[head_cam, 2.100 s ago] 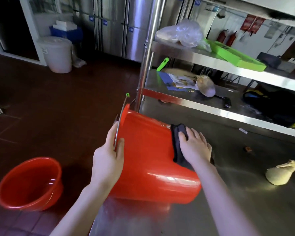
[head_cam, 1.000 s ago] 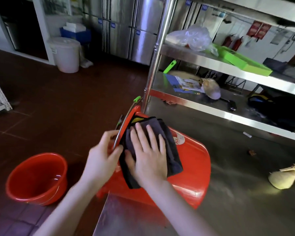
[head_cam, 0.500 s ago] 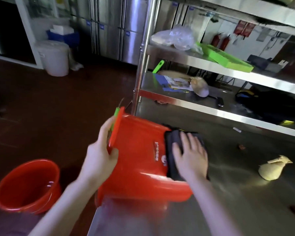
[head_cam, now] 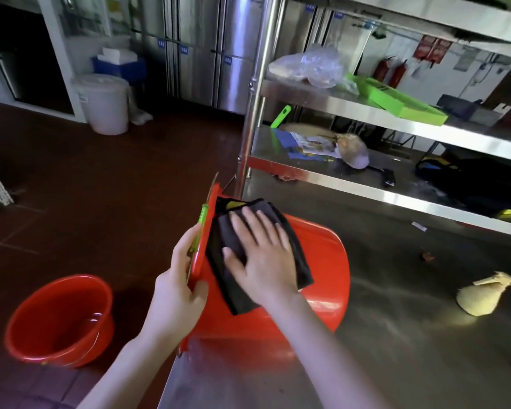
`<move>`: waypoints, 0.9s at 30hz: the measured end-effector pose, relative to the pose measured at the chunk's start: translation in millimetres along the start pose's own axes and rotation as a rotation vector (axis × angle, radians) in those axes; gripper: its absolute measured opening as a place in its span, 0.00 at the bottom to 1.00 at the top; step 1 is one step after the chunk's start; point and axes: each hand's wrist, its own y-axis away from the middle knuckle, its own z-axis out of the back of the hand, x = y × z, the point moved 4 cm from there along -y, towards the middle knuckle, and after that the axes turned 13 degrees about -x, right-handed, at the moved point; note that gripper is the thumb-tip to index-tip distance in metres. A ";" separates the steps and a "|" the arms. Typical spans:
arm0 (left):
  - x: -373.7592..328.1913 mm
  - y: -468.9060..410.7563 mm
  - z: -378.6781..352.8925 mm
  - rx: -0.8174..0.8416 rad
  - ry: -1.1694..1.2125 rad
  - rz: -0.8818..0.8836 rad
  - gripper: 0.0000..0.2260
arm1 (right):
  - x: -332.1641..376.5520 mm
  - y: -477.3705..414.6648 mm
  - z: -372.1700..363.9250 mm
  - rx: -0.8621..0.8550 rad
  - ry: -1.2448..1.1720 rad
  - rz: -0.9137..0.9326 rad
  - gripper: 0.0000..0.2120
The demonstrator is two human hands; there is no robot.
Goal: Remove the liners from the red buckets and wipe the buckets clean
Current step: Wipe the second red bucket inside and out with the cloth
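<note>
Head view: 1 red bucket [head_cam: 316,255] is lying on its side at the corner of the steel table [head_cam: 425,335]; the left hand [head_cam: 177,293] is gripping its rim, fingers curled closed; the right hand [head_cam: 263,255] is pressing, open and flat, a dark cloth [head_cam: 292,252] against the bucket's wall near the rim; a 2nd red bucket [head_cam: 56,323] is standing upright on the floor [head_cam: 101,187], well apart.

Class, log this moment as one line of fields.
stage: wiping | left hand: grips bucket on table by rim | right hand: presses dark cloth on its side | second bucket: on floor
</note>
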 end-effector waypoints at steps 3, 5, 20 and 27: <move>4.3 11.8 0.6 0.017 0.031 0.019 0.46 | -79.0 5.4 6.5 0.044 0.134 -0.296 0.28; 9.6 24.1 2.5 0.031 0.042 0.012 0.48 | -135.6 5.9 6.7 0.200 0.096 -0.540 0.26; 1.0 -2.7 20.0 0.062 0.194 0.094 0.35 | 40.4 -10.1 -4.2 -0.057 0.044 -0.068 0.28; -20.1 -80.8 -15.1 0.018 -0.136 0.312 0.30 | 46.4 70.2 -14.7 -0.166 -0.039 0.185 0.33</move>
